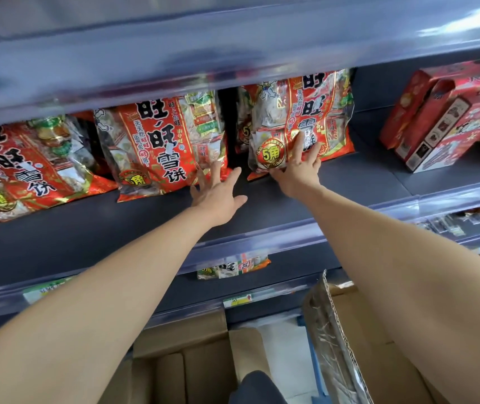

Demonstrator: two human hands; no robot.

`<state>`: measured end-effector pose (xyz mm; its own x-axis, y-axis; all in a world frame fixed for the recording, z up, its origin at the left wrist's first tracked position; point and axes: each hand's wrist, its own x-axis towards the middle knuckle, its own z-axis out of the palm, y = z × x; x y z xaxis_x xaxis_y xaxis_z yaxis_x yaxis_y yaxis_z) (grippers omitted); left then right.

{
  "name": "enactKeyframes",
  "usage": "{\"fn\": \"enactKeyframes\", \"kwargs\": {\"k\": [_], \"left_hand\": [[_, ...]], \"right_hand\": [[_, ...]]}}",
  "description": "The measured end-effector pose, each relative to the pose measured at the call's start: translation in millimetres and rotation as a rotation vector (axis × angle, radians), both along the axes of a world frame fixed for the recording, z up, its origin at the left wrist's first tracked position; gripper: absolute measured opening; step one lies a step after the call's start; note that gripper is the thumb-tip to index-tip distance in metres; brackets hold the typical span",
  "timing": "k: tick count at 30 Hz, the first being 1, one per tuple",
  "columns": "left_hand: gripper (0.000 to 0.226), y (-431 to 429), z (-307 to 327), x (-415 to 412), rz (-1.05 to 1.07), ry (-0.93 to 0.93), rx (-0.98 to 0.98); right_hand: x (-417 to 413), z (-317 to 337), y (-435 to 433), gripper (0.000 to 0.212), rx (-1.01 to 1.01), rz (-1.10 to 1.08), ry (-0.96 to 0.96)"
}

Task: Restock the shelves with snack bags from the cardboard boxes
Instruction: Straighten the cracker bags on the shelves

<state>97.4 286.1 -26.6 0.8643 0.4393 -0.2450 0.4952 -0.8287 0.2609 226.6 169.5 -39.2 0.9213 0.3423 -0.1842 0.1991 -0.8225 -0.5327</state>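
Observation:
Three large red snack bags with white rice-cracker print stand on a dark blue shelf (349, 176). My left hand (218, 196) reaches in with straight fingers that touch the lower right corner of the middle snack bag (160, 147). My right hand (297, 167) presses flat with spread fingers against the lower front of the right snack bag (305, 118), which stands upright. The left snack bag (23, 170) leans back at the far left. Below me an open cardboard box (192, 360) sits on the floor.
Red gift boxes (442, 112) stand at the right end of the same shelf, with bare shelf between them and the right bag. The shelf above (174, 53) overhangs the bag tops. A lower shelf holds smaller packs (233, 268). A second box with a taped flap (343, 345) is at lower right.

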Motion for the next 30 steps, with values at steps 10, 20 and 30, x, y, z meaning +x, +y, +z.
{"fn": "enactKeyframes", "kwargs": {"k": [10, 20, 30], "left_hand": [[0.063, -5, 15, -28, -0.103, -0.047, 0.033], [0.062, -10, 56, -85, -0.214, -0.091, 0.088], [0.057, -2, 112, -160, -0.367, -0.182, 0.17]], "right_hand": [[-30, 10, -4, 0.073, -0.036, -0.068, -0.206], [-106, 51, -6, 0.05, -0.096, 0.18, -0.243], [-201, 118, -3, 0.039, -0.152, 0.214, -0.452]]}}
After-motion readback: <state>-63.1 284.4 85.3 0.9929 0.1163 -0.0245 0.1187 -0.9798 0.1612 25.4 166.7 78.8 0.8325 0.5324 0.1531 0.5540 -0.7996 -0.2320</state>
